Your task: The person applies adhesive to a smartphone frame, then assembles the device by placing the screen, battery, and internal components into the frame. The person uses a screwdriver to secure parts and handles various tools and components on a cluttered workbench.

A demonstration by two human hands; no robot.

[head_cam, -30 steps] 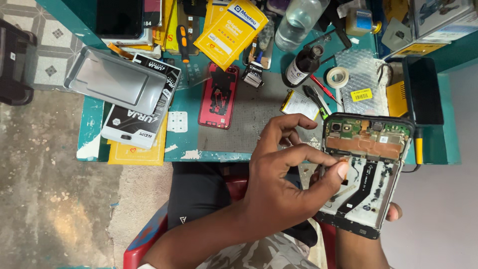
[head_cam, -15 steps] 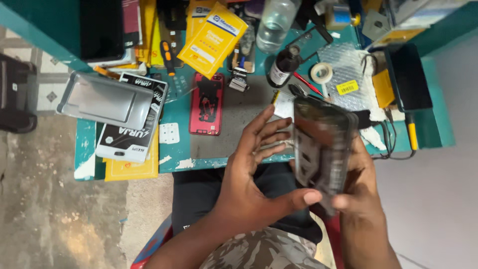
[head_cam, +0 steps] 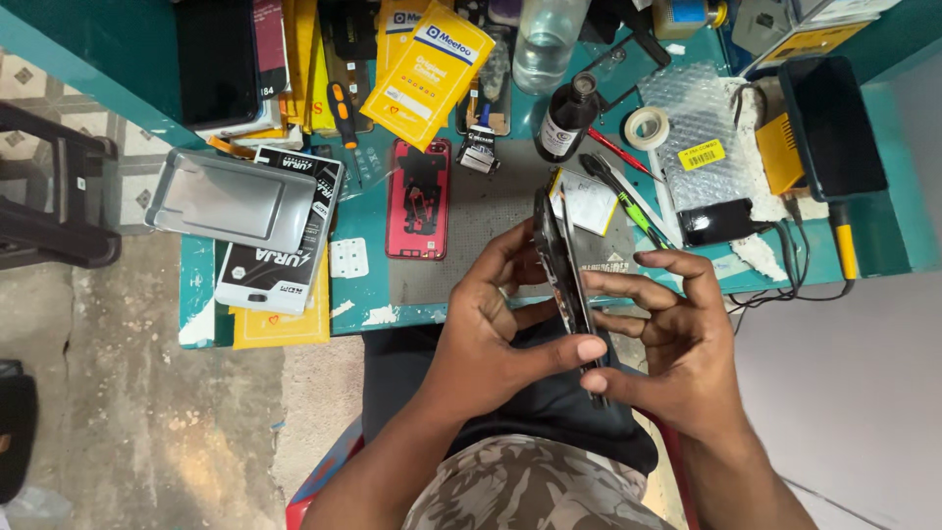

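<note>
An opened black phone stands on edge between my two hands, above my lap and just in front of the teal workbench. My left hand grips its left face, thumb pressed near the lower end. On the other side my right hand holds it, with the thumb at the bottom edge and the fingers curled over the right face. Only the phone's thin side shows, so its insides are hidden.
On the grey mat lies a red phone frame. Around it are a silver tray on flat boxes, a yellow packet, a dark bottle, a clear bottle, a tape roll, tools and a black box. A dark stool stands left.
The phone lay face-up in my right hand with its insides showing; it has been turned onto its edge. Both hands now clasp it from either side.
</note>
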